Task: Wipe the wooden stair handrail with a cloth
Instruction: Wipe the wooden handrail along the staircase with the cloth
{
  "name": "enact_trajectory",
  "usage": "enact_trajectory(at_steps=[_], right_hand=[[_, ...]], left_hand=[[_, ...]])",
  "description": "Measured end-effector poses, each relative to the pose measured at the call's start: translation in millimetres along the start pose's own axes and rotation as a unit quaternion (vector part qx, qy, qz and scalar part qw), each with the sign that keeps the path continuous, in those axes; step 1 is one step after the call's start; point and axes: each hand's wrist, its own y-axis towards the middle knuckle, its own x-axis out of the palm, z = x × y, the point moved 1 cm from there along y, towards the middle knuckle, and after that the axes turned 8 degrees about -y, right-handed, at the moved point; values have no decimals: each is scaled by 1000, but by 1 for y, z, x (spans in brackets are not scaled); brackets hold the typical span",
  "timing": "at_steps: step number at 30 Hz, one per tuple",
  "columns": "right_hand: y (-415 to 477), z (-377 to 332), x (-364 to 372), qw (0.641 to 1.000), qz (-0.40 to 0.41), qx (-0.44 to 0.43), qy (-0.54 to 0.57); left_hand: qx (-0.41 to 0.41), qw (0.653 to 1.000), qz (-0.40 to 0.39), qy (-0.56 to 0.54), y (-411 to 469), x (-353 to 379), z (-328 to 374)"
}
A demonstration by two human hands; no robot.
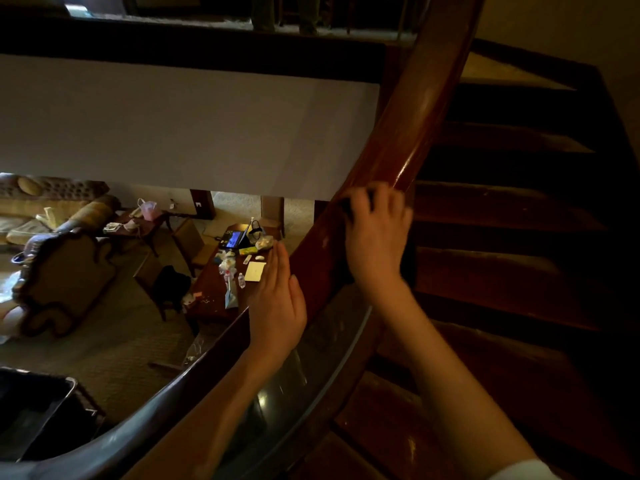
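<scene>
The curved wooden handrail [408, 133] runs from the lower left up to the top right. My right hand [375, 233] lies over the rail with its fingers curled over a dark cloth [348, 207], of which only a small part shows under the fingers. My left hand [278, 306] is held flat against the rail's outer side, lower down, fingers straight and together, holding nothing.
Dark wooden stair treads [502, 202] climb on the right. A glass panel [304, 368] sits below the rail. Over the rail, far below, lie a cluttered table [221, 289] with a laptop [235, 239], chairs and a sofa [59, 209]. A white wall band [173, 126] spans the upper left.
</scene>
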Motion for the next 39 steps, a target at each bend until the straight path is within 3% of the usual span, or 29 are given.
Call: enact_trajectory(at_steps=[3,5,7,9,12,17,19,23,26,32,37,39], right_hand=[[50,-8,1,994,-45,58,-86],[46,-30,7,987,-108,-32,-116],[10,-53,8,972,-145,-167,-81],[-34,-58,-3,959,-156,-233,-37],[-38,-29,-11,975,-163,-149,3],[58,-12,7,986,-131,-26,-99],[64,-33,15,974,-164,-82,-130],[-11,-68,7,939,-218,-259,-58],[-24,-43,-11,963,-185,-198,6],[70,-9,7,988,-122,-31,-92],[-2,-74,22,942,-205,-254,-81],[-36,-79,14,945,-193,-260,-49]], left_hand=[[-16,1000,5,5,-1,0,0],[-25,999,13,15,-1,0,-1],[-37,999,23,17,-2,1,-4],[-44,999,26,4,-1,3,-7],[-46,998,45,14,-3,3,-8],[-45,997,55,14,-3,-1,-2],[-51,997,50,14,-3,-1,-3],[-58,998,32,3,-2,-1,-5],[-56,998,37,1,-2,0,-5],[-64,997,47,-1,-2,3,-6],[-68,996,49,-39,-2,2,-9],[-59,994,24,-91,-6,-1,-13]])
